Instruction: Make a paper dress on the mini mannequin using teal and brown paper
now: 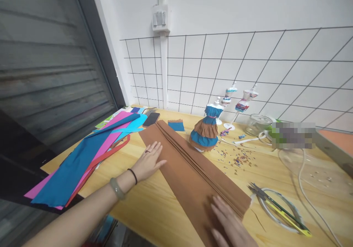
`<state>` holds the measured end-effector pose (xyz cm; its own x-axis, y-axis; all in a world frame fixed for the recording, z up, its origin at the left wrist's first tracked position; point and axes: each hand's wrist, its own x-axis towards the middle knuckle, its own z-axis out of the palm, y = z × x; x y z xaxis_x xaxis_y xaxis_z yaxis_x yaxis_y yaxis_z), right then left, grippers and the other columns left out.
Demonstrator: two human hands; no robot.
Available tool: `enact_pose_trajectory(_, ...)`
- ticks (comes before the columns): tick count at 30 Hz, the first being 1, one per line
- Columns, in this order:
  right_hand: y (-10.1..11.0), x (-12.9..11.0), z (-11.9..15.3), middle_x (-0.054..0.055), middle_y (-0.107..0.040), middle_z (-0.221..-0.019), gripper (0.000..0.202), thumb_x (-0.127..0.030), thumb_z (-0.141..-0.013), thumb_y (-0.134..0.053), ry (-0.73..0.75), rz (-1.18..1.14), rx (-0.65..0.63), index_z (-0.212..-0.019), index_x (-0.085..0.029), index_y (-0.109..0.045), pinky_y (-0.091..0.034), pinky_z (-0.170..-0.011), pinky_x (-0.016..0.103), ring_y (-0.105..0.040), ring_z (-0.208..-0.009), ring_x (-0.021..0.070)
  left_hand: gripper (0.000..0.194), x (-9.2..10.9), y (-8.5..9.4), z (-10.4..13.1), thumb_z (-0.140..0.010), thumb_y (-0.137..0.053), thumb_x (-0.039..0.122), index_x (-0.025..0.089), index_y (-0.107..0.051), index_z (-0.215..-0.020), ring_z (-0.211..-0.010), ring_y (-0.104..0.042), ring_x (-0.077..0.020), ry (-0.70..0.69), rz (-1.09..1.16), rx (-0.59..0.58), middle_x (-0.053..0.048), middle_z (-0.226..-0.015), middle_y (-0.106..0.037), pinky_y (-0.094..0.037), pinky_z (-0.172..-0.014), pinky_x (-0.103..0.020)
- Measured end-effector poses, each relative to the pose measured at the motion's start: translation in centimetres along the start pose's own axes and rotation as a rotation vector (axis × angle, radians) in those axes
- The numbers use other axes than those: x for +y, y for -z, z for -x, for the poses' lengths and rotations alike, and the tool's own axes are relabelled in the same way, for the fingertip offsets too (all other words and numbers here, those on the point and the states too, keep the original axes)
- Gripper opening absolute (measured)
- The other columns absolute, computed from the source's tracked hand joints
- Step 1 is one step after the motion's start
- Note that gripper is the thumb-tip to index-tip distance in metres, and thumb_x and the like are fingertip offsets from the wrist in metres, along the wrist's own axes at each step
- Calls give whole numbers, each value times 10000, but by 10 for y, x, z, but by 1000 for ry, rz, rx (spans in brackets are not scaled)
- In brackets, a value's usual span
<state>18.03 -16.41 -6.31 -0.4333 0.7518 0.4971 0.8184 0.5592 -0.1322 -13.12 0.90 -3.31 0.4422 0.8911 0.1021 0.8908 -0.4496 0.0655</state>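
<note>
A long strip of brown crepe paper (176, 166) lies slantwise across the wooden table, with several narrow folds running along its length. My left hand (150, 160) rests flat on the strip's left edge near its far end, fingers stretched out. Over the near end is my right hand (230, 221), its fingers extended and partly cut off by the bottom of the picture; nothing shows in its grip. Beyond the strip stands a small dress form (211, 125) wearing a blue and brown tiered paper dress.
Blue paper (74, 162) and pink and red strips hang over the table's left edge. Scissors (278, 206) lie across a tape roll (264, 199) at right. A phone (151, 119), paper scraps (239, 158), a glass jar (257, 124) and two more dress forms (244, 101) are behind.
</note>
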Motion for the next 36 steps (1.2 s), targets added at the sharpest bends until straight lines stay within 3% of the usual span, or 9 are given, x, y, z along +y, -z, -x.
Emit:
enact_pose_trajectory(3,5,14,-15,186,-506,-1353,463,-332,-917,-432,-21,192,-5,-1305,-93,-514,-531,-882,447,-519,-1204,323,727,9,-3,4,-887,-241,636,149,-324,-1419,-1397,-212,-246,-51,35,-42,-108,-1503,-273,-183,-1131,-418)
enact_pose_trajectory(6,-11,26,-23,173,-562,-1301,441,-354,-915,-369,-79,329,-7,-1206,-141,-622,-500,-839,573,-518,-1189,382,743,7,-5,-1,-884,-222,645,145,-309,-1426,-1396,-210,-262,-45,47,-57,-119,-1505,-257,-169,-1128,-445)
enact_pose_trajectory(11,-28,36,-22,137,-553,-1320,451,-343,-909,-327,-172,358,-79,-1184,-198,-654,-441,-890,573,-489,-1222,365,750,5,-5,-4,-881,-212,651,153,-288,-1436,-1402,-194,-246,-35,53,-60,-109,-1512,-238,-138,-1136,-434)
enact_pose_trajectory(17,-21,40,-31,98,-499,-1378,432,-347,-912,-355,-223,257,-203,-1252,-234,-596,-380,-970,559,-424,-1283,326,769,3,-7,-10,-878,-232,650,120,-294,-1432,-1402,-188,-264,-16,65,-57,-131,-1511,-231,-149,-1132,-448)
enact_pose_trajectory(24,-8,37,-42,142,-523,-1355,414,-364,-915,-412,-181,192,-164,-1222,-172,-612,-385,-962,594,-424,-1275,360,673,7,-1,-11,-911,-305,560,99,-351,-1399,-1385,-227,-308,-54,87,0,-196,-1476,-302,-200,-1102,-514)
enact_pose_trajectory(27,10,18,-43,132,-623,-1235,342,-319,-923,-428,-121,74,-109,-1152,-176,-638,-469,-936,478,-554,-1164,286,554,22,7,-4,-919,-385,490,178,-395,-1376,-1386,-239,-259,-183,111,8,-116,-1459,-378,-182,-1127,-467)
enact_pose_trajectory(30,22,-2,-43,101,-719,-981,278,-306,-887,-489,-133,-9,-110,-1069,-185,-662,-573,-733,309,-695,-856,210,496,42,14,2,-886,-496,451,206,-470,-1316,-1334,-339,-213,-352,156,5,-72,-1354,-521,-222,-1124,-386)
enact_pose_trajectory(33,21,-12,-43,116,-731,-957,313,-272,-836,-516,-238,-20,-203,-1074,-132,-664,-583,-667,268,-719,-787,208,585,59,17,3,-780,-635,472,167,-520,-1266,-1194,-467,-252,-525,224,38,-108,-1175,-620,-351,-1026,-387)
enact_pose_trajectory(36,18,-15,-44,115,-738,-994,345,-202,-797,-507,-332,-47,-322,-1092,-114,-663,-582,-684,261,-725,-815,218,656,66,16,2,-700,-693,502,161,-546,-1241,-1040,-526,-262,-572,204,33,-103,-1025,-629,-420,-911,-380)
